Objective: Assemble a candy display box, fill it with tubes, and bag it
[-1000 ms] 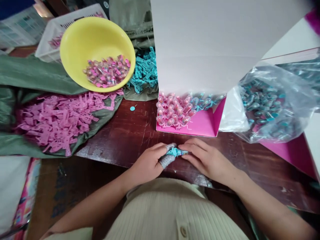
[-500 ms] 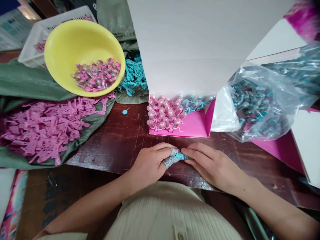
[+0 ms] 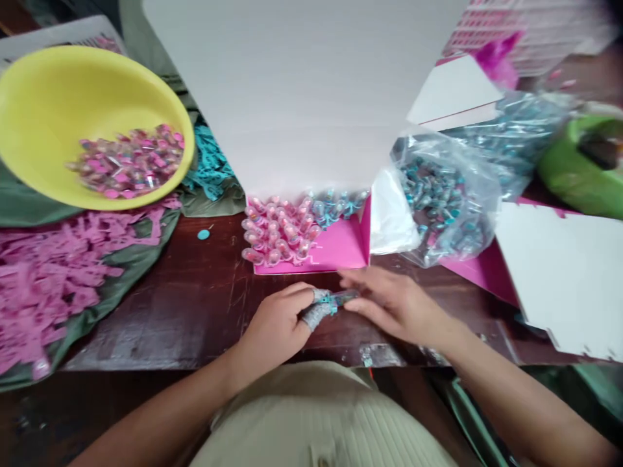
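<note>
My left hand point(image 3: 277, 321), its thumb and finger wrapped in grey tape, pinches a small teal plastic piece with a clear capsule point(image 3: 344, 297) pointing right. My right hand point(image 3: 402, 305) is at the capsule's far end with fingers spread apart; the thumb lies close to the tip, and I cannot tell whether it touches. Just beyond both hands stands a pink box point(image 3: 341, 250) with a tall white raised lid point(image 3: 311, 84). Pink capsule pieces point(image 3: 280, 233) stand in rows on its left side, with several teal ones point(image 3: 335, 206) along the back.
A yellow bowl point(image 3: 58, 78) of pink-capped capsules stands at left, above a heap of pink plastic pieces point(image 3: 53, 279). Teal pieces point(image 3: 211, 165) lie behind. To the right are a clear bag point(image 3: 479, 188) of teal-capped capsules, a white carton flap point(image 3: 559, 279) and a green container point(image 3: 584, 168).
The right fingers have opened and lifted off the capsule, showing more of it. My left hand keeps its pinch. The view has shifted to the right.
</note>
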Available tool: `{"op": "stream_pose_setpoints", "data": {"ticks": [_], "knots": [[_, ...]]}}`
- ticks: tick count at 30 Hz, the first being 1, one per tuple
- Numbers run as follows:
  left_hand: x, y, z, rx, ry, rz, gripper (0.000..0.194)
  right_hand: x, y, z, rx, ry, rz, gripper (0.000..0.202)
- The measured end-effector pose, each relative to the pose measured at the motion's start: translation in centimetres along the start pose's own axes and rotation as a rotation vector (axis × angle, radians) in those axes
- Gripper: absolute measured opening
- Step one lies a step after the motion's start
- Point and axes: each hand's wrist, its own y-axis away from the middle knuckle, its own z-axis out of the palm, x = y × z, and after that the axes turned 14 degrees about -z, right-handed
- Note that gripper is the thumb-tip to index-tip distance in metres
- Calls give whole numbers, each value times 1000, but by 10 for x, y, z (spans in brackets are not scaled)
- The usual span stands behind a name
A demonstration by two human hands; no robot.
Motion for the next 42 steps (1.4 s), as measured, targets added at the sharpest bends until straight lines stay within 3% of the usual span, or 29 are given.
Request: {"op": "stream_pose_setpoints", "data": {"ticks": [3,4,6,10,13,16,20,22,24,27,31,34,36,38,40,42], "knots": [[2,-5,-4,-101,220,-113,22,36,18,-50,102,418,283,44],[1,-5,-3,-129,278,-155,20,52,28,-64,75,604,412,43],[-1,-6,2,-181,375,-207,21,84,47,-80,-4,747,541,39],[-3,-9,24,-250,455,-215,22,134,68,-73,-173,746,538,36],[-4,-14,34,-219,432,-222,23,146,68,-67,-206,767,533,31],[-5,-13,31,-199,457,-257,24,132,65,-74,-105,775,530,33],[-3,-11,21,-151,564,-340,25,80,57,-72,249,534,417,31],[1,-12,19,-126,613,-363,26,49,48,-56,225,260,270,27],[6,-16,21,-126,652,-369,28,22,37,-36,105,18,156,28],[14,-21,24,-155,679,-325,32,-2,22,-12,17,-123,52,29],[17,-21,27,-135,626,-223,29,-9,14,-3,10,-109,-51,27],[13,-17,29,-23,478,-152,24,-9,12,1,12,-77,-83,26],[12,-14,29,66,337,-84,20,-9,12,6,12,-114,-22,20],[13,-12,27,131,196,-14,18,-8,13,8,3,-231,133,19],[17,-13,23,137,133,23,18,-6,13,5,0,-368,267,34],[23,-18,17,83,232,0,21,-4,12,-6,38,-427,256,30]]}}
